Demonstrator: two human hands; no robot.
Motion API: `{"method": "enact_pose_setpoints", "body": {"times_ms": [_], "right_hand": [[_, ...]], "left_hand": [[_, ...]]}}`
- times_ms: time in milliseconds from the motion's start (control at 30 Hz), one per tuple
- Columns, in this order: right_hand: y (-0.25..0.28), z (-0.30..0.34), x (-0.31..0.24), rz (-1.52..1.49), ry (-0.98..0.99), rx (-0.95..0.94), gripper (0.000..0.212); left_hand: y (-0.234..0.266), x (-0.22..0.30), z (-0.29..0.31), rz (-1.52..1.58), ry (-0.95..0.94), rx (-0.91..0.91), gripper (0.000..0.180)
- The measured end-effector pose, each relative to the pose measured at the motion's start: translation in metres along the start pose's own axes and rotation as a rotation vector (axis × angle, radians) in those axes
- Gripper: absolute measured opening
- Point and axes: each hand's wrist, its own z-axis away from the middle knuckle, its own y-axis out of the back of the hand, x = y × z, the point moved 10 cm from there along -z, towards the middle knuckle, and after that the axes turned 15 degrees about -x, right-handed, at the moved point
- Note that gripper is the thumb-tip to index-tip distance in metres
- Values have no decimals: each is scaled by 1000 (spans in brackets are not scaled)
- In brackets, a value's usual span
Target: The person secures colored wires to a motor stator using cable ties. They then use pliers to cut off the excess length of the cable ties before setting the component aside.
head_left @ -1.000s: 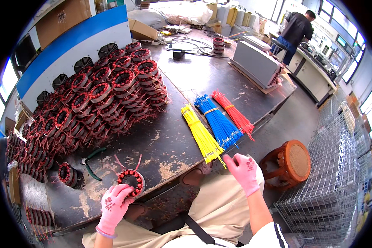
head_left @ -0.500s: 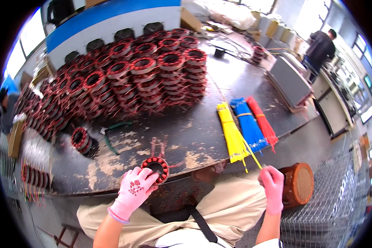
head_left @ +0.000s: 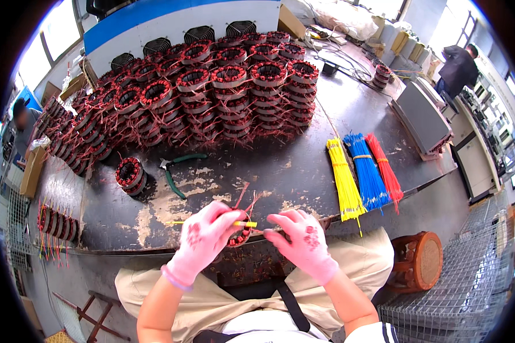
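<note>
Both hands wear pink gloves. My left hand (head_left: pixel 207 237) is closed, pinching a yellow wire (head_left: pixel 248 224) that sticks out on both sides of the fingers. Just beneath it, a stator ring (head_left: pixel 238 239) with red windings stands at the table's front edge, partly covered by the left hand; some of its thin red leads point up. My right hand (head_left: pixel 303 241) is just right of the wire's end, its thumb and fingertips apart with nothing seen between them. To the right lie bundles of yellow wires (head_left: pixel 345 183), blue wires (head_left: pixel 367 174) and red wires (head_left: pixel 385 174).
Stacked stators (head_left: pixel 229 103) fill the back left of the worn table (head_left: pixel 292 166). Green-handled pliers (head_left: pixel 174 171) lie by a short stator stack (head_left: pixel 131 176). At right are a grey panel (head_left: pixel 420 121) and a wooden stool (head_left: pixel 426 261). Two people are in the background.
My right hand has come left from the yellow bundle to beside my left hand. The yellow wire it held is now in my left hand, above the stator. The view has shifted slightly.
</note>
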Motion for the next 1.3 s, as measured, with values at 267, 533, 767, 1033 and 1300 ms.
{"method": "enact_pose_setpoints", "body": {"times_ms": [267,533,767,1033,1300], "right_hand": [[-68,15,16,13,-61,-108,12],[-77,19,38,-169,-111,-132,15],[-99,-46,76,-573,-323,-613,31],[-138,-43,78,-1134,-483,-744,21],[-100,-18,76,-869,-437,-348,21]], "left_hand": [[-66,-52,-12,95,135,-84,18],[-59,-48,-14,195,219,-138,24],[-59,-59,-12,312,240,-64,26],[-61,-53,-14,269,179,45,23],[-63,-54,-11,243,261,11,18]]}}
